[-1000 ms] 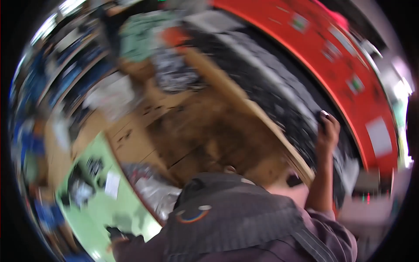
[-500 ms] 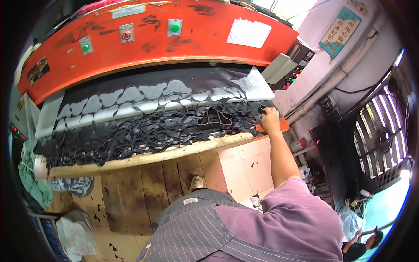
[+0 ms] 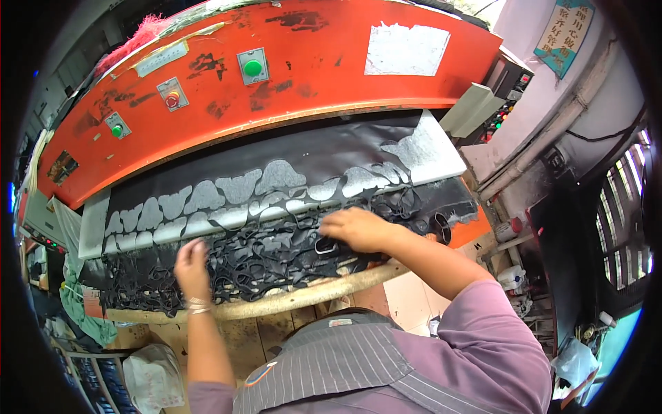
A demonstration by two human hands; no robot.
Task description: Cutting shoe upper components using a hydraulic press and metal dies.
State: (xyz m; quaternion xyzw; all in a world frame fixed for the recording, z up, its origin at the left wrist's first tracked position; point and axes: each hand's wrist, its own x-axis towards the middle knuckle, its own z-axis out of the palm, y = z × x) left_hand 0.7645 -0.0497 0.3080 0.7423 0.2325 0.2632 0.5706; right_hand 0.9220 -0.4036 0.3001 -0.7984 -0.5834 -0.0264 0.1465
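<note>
Black cut-out scraps (image 3: 248, 255) lie tangled along the near side of the machine bed. My right hand (image 3: 358, 230) is over them, its fingers curled at a dark metal cutting die (image 3: 327, 247), which it partly hides. At the left, my left hand (image 3: 192, 265) hovers over the scraps with loosely bent fingers and nothing visible in them. A small ring-shaped die (image 3: 442, 226) stands at the right end of the bed. Behind the scraps, a black sheet (image 3: 241, 160) lies on a pale board (image 3: 441, 152), which shows through its cut-out holes.
An orange press beam (image 3: 303, 76) with push buttons spans the far side. A worn, light-coloured rail (image 3: 276, 301) edges the bed nearest me. Pipes run along the wall at right. A white plastic bag (image 3: 152, 379) is at the lower left.
My right hand has left the small ring die at the right end and moved left to the larger die. My left hand has come into view over the scraps. The view has shifted.
</note>
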